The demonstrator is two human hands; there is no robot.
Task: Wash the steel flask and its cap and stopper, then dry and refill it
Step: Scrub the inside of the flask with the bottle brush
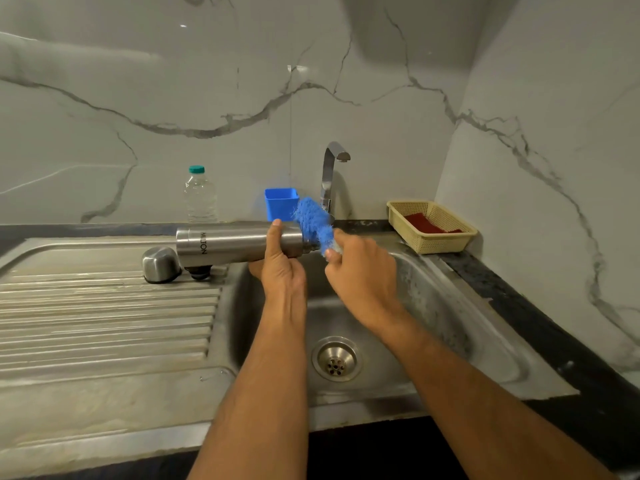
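Note:
My left hand grips the steel flask near its neck and holds it level above the left edge of the sink bowl, mouth pointing right. A blue bristle brush, blurred, is held in my right hand right at the flask's mouth. The steel cap sits dome-up on the drainboard, just under the flask's base. A dark stopper lies beside the cap, partly hidden by the flask.
A chrome tap stands behind the sink, no water running. A blue cup and a clear water bottle stand at the wall. A cream basket holding a red cloth sits at the back right. The drain is open.

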